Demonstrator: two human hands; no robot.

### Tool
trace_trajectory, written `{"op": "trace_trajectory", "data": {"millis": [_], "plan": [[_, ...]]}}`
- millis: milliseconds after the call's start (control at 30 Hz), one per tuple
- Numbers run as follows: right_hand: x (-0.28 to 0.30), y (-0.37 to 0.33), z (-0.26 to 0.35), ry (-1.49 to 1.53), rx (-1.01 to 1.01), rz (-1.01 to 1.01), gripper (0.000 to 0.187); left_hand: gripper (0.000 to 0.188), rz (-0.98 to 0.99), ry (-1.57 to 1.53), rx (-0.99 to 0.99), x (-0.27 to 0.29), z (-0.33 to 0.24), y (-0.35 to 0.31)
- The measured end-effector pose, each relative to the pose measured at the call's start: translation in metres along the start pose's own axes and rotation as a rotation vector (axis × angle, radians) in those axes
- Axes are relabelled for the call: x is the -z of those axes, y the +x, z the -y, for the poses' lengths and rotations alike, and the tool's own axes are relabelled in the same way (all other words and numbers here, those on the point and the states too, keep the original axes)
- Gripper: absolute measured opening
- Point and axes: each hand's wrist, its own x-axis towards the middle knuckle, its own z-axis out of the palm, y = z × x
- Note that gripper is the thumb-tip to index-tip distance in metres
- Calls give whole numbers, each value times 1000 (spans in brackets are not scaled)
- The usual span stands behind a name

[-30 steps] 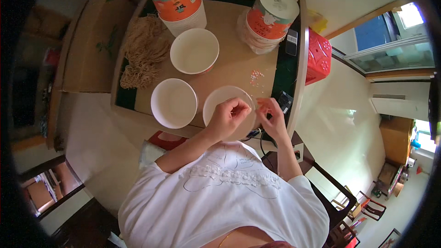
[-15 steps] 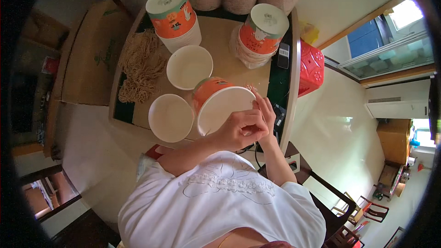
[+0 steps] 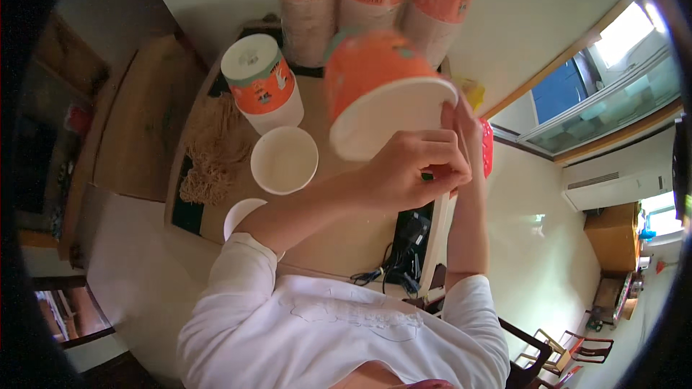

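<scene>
A large orange paper bucket (image 3: 375,72) with a white inside is held up tilted above the table, its mouth facing me. My right hand (image 3: 465,126) grips its rim at the right side; part of that hand is hidden behind my left. My left hand (image 3: 422,166) is in front of the mouth, fingers curled in a pinch beside the right hand; whatever they hold is too small to make out. Left of the bucket stands a white paper bucket (image 3: 285,160), and another white bucket (image 3: 242,215) is partly covered by my left forearm.
An upside-down stack of orange and white buckets (image 3: 261,86) stands at the back left, beside a heap of beige string (image 3: 216,148). Wrapped bucket stacks (image 3: 310,21) line the wall. Black cables and an adapter (image 3: 412,234) lie near the right edge. A red stool (image 3: 488,151) stands beyond.
The orange bucket has been raised up and to the right, away from the table, with both hands moving along. My left forearm now covers part of the near white bucket.
</scene>
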Motion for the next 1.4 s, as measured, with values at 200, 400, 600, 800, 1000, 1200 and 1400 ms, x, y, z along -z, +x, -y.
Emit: {"op": "trace_trajectory", "data": {"millis": [200,400,600,800,1000,1200,1400], "plan": [[-39,72,-130,356,206,-468,40,8,-27,650,-45,-11,84,15],[-81,16,-220,943,-453,-187,46,21,157,850,213,-11,177,-64],[-63,16,-193,608,-429,55,35,36,-200,376,476,-13,207,-94],[-28,37,-183,359,-115,-313,29,6,56,658,245,-9,225,-74],[-13,65,-73,-93,166,-67,40,19,157,577,553,-2,217,-67],[-31,74,-51,-327,441,-12,40,30,394,821,620,-12,208,-62],[-35,71,-73,-397,392,-6,18,31,188,1089,183,-28,197,-96]]}}
